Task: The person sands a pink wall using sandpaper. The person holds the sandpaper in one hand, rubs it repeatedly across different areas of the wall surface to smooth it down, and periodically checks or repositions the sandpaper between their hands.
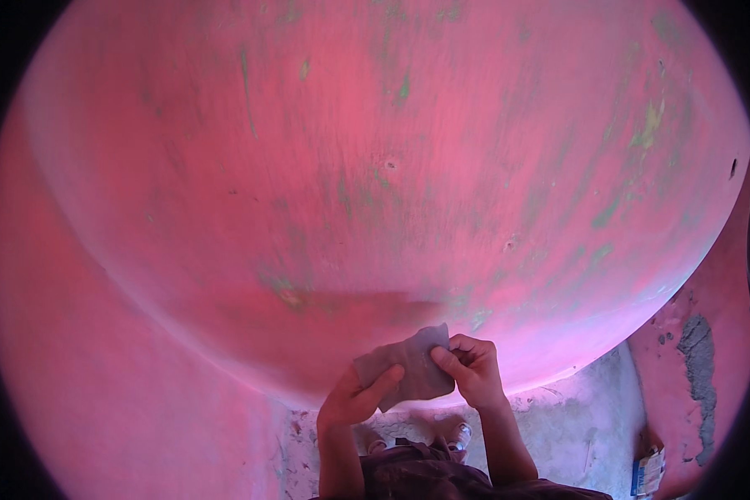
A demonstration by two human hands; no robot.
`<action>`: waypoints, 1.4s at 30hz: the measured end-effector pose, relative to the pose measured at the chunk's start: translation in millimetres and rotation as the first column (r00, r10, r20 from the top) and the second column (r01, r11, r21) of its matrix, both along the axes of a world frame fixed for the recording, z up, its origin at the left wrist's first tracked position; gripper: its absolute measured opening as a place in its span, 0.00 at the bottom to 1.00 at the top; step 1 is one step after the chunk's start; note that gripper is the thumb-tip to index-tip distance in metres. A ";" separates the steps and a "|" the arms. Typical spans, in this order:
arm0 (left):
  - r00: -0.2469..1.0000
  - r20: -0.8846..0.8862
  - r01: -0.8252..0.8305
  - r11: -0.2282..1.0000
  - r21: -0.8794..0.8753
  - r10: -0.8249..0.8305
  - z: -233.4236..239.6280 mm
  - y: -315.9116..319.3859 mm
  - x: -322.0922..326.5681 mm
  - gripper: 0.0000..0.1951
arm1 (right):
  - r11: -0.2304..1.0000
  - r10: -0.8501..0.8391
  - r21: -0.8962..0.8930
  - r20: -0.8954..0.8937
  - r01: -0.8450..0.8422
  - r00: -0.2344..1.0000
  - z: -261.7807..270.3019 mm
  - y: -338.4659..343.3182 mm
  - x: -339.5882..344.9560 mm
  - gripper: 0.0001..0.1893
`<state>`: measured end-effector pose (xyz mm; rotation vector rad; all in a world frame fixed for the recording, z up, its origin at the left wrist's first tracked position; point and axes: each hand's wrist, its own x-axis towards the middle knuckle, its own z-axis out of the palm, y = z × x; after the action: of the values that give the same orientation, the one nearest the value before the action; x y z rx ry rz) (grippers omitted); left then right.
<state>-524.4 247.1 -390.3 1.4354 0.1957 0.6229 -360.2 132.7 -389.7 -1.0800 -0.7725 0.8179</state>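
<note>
A dark grey sheet of what looks like sandpaper [409, 365] is stretched between my two hands, slightly bent and with uneven edges. My left hand [362, 394] grips its left end, the thumb lying on top. At the right end, the thumb and fingers of my right hand [472, 369] pinch the sheet. Just beyond both hands rises a large pink painted wall [350, 206], streaked with green and yellow patches where another layer shows. Whether the sheet touches the wall cannot be told.
Another pink wall [131, 375] meets it on the left. Below, my sandalled feet [459, 434] stand on a stained concrete floor [575, 431]. At right, a wall carries a grey cement patch [700, 375], and a printed carton [648, 473] stands at its foot.
</note>
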 end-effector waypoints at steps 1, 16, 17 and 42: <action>0.998 -0.030 -0.061 0.998 -0.024 0.060 0.9 -1.0 3.6 0.15 | 1.000 -0.001 0.002 -0.002 0.001 1.000 0.4 1.4 0.8 0.05; 0.272 0.724 -0.961 0.147 0.233 0.634 35.3 51.9 11.1 0.07 | 0.997 -0.070 -0.022 0.103 0.073 0.992 -13.6 -9.6 0.9 0.07; 0.219 0.824 -0.969 0.019 0.246 0.523 38.2 60.0 12.2 0.06 | 0.997 -0.077 -0.015 0.093 0.078 0.993 -14.4 -10.6 -0.3 0.07; 0.280 0.666 -0.597 -0.418 0.685 0.691 78.8 143.6 14.8 0.25 | 0.779 0.569 -0.626 0.677 -0.042 0.467 -62.9 -48.5 -0.1 0.28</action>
<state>-509.6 390.7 -311.4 2.5644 1.0485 2.1250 -360.3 84.2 -452.5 -1.9543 -1.7126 0.8207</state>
